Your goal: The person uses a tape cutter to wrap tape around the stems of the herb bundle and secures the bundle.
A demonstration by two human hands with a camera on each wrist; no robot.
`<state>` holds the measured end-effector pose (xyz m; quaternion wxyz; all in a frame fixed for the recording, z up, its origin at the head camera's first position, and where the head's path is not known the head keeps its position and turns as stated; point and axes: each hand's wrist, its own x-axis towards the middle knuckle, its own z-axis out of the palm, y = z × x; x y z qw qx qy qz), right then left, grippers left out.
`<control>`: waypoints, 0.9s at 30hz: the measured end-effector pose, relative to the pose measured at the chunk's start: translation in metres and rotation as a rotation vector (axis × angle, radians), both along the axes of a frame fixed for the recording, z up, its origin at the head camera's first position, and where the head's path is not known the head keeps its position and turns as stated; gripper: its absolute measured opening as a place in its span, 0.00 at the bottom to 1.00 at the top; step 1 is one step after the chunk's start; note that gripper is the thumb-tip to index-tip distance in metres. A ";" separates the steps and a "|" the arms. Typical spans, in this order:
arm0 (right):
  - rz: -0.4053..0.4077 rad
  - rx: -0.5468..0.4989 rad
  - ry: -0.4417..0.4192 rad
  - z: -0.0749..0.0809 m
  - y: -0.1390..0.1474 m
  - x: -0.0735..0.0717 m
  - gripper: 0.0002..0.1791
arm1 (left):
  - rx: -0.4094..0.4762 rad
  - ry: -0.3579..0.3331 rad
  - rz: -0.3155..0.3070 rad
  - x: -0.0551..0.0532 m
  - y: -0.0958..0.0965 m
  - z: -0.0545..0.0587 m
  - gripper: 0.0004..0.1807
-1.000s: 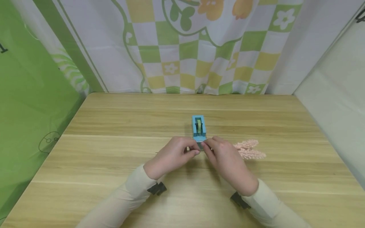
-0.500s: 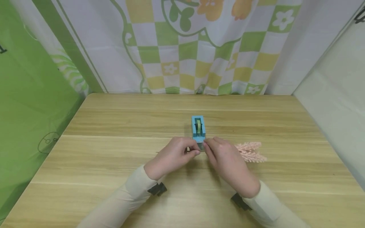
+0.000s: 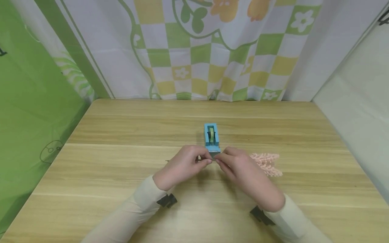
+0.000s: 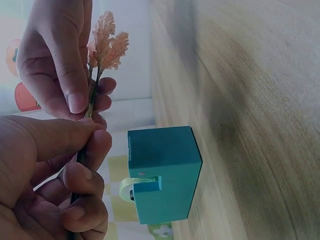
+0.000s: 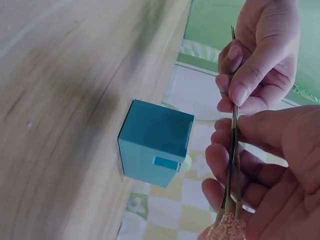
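Observation:
Pink artificial flowers (image 3: pixel 267 164) on thin dark stems lie across both hands, their fluffy heads to the right. My left hand (image 3: pixel 182 167) grips the stems, its fingers curled round them in the left wrist view. Close beside it, my right hand (image 3: pixel 244 168) pinches the stems between thumb and fingers, nearer the flower heads (image 5: pixel 226 229). A pale band (image 5: pixel 234 116), perhaps tape, shows on the stems between the hands. Just beyond the fingertips stands a blue tape dispenser (image 3: pixel 212 148) with a roll of light green tape (image 3: pixel 212 134).
The wood-grain table (image 3: pixel 136 128) extends around the hands on all sides. Behind it hangs a checked green, yellow and white curtain (image 3: pixel 200 54). A green cloth (image 3: pixel 39 84) borders the left and a pale one (image 3: pixel 358 84) the right.
The flower heads have turned and dropped slightly toward me. My right wrist has shifted a little right and nearer, its fingertips staying by the left ones. The left hand and dispenser barely moved.

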<state>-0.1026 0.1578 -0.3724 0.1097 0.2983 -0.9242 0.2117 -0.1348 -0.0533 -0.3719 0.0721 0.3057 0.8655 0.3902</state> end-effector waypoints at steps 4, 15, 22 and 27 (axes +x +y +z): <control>0.019 0.035 0.010 -0.001 0.000 0.001 0.09 | -0.001 0.009 -0.005 0.000 0.000 -0.002 0.04; 0.024 0.064 0.042 -0.001 0.000 -0.001 0.03 | 0.002 -0.029 -0.021 0.001 -0.001 -0.003 0.07; 0.036 0.063 0.041 -0.002 0.000 -0.004 0.02 | 0.001 -0.033 -0.023 0.001 -0.001 -0.002 0.08; 0.051 0.074 -0.014 0.002 0.001 -0.006 0.04 | 0.002 -0.018 -0.008 0.001 0.000 -0.003 0.06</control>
